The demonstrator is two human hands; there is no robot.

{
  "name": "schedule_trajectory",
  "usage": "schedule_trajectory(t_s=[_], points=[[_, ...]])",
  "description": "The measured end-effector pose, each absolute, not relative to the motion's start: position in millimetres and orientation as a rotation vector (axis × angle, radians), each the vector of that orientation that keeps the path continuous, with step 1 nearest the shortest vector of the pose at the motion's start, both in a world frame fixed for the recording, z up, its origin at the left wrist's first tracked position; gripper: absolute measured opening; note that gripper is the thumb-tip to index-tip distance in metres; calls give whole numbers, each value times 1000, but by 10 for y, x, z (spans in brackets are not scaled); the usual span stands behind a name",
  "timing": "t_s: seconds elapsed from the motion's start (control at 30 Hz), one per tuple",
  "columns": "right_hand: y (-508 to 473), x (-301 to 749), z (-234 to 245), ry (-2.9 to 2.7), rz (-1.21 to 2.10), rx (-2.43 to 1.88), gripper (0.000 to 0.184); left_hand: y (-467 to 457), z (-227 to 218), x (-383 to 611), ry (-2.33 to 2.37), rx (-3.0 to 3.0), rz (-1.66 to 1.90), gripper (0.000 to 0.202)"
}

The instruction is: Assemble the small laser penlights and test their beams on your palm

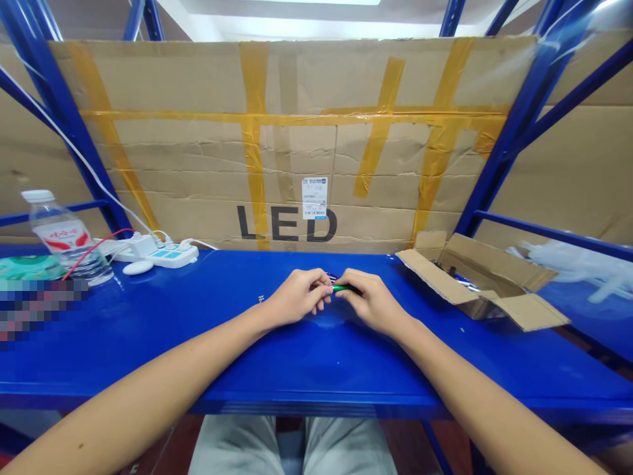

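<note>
Head view: hands (297, 297) over blue shelf (148, 343), cardboard (173, 152) behind.

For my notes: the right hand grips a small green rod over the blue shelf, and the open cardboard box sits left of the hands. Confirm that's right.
Not right: the open cardboard box sits right of the left hand and right hand, as the head view shows. The rest stands: the right hand grips the small green rod over the blue shelf.
</note>
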State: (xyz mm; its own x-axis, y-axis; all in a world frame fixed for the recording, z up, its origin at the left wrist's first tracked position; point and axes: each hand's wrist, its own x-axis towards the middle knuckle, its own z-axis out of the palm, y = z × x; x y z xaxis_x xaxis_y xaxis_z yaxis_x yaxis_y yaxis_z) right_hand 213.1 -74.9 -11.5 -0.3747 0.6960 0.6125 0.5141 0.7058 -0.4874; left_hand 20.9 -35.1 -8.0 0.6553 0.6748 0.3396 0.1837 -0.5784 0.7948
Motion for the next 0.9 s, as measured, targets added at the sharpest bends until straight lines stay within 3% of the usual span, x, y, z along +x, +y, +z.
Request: schedule_trajectory(t_s=[0.3, 0.6, 0.8, 0.9], points=[[-766, 2096, -67, -1928, 648, -1036, 7, -391, -29, 145, 654, 2732, 833, 11], [-762, 2115, -47, -1804, 1012, -1123, 19, -363, -62, 148, 607, 3009, 816, 13], [-716, 2126, -124, -1815, 1176, -1141, 39, -331, -65, 141, 460, 3137, 712, 12], [-733, 2122, -110, -1824, 1154, -1114, 38, -354, -40, 143, 474, 3121, 731, 12]])
